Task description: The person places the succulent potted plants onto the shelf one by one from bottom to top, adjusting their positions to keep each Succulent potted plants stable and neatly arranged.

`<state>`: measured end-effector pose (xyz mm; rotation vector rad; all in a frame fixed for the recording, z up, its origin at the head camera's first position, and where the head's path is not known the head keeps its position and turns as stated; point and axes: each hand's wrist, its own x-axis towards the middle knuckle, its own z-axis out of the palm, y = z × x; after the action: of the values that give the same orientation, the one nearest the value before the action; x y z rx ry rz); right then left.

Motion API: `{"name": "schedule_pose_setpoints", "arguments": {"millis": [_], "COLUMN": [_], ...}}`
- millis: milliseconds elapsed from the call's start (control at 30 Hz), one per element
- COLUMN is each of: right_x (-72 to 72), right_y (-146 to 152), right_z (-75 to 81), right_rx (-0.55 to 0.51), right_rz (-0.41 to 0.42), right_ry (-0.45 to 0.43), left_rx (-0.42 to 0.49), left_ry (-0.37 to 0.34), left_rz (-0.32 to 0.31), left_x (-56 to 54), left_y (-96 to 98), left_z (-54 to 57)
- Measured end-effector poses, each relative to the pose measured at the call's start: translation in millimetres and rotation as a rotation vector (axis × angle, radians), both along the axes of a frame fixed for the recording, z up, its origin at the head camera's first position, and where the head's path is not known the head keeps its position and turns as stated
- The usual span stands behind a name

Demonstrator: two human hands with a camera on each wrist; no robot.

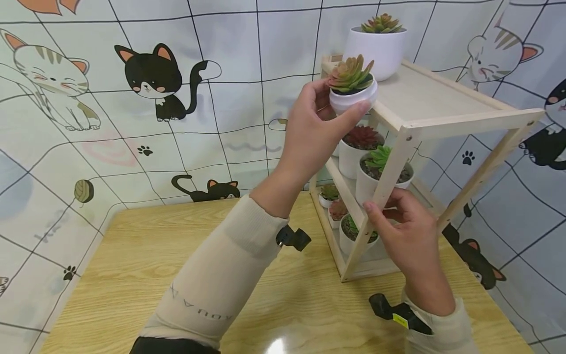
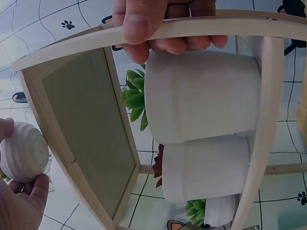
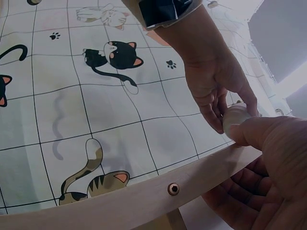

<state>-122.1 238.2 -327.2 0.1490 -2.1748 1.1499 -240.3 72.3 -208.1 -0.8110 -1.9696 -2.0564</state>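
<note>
My left hand (image 1: pixel 311 130) holds a small white pot with a green-and-pink succulent (image 1: pixel 351 76), fingers on its far side and thumb on its near side. The pot is raised beside the left edge of the wooden rack's top shelf (image 1: pixel 442 96); the left wrist view shows the white pot's underside (image 2: pixel 32 152). With thumb and curled fingers, my right hand (image 1: pixel 411 236) grips the rack's front post (image 1: pixel 389 182), beside the middle shelf. Right behind that post stands a white pot with a bright green succulent (image 1: pixel 379 158).
A larger white pot with a succulent (image 1: pixel 376 49) stands on the top shelf. A dark red succulent (image 1: pixel 363 137) sits on the middle shelf, and several small potted succulents (image 1: pixel 338 209) fill the bottom one. The rack stands on a wooden table (image 1: pixel 177 255) against a cat-patterned backdrop (image 1: pixel 243 98).
</note>
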Motion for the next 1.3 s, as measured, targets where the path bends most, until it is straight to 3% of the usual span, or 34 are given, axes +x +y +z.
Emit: {"name": "schedule_pose_setpoints", "arguments": {"millis": [400, 667, 1300], "right_x": [-0.9, -0.6, 0.9], "right_y": [1, 2, 1], "right_z": [-0.9, 0.1, 1.7], "right_rx": [0.009, 0.005, 0.009], "right_rz": [0.01, 0.014, 0.0], "right_ry": [0.009, 0.014, -0.029], "left_rx": [-0.111, -0.153, -0.339], "left_ry": [-0.022, -0.008, 0.024], "left_rz": [0.013, -0.021, 0.018], "left_x": [-4.9, -8.9, -10.1], "left_y": [7.9, 14.8, 32.5], "left_z": [14.4, 22.9, 36.3]}}
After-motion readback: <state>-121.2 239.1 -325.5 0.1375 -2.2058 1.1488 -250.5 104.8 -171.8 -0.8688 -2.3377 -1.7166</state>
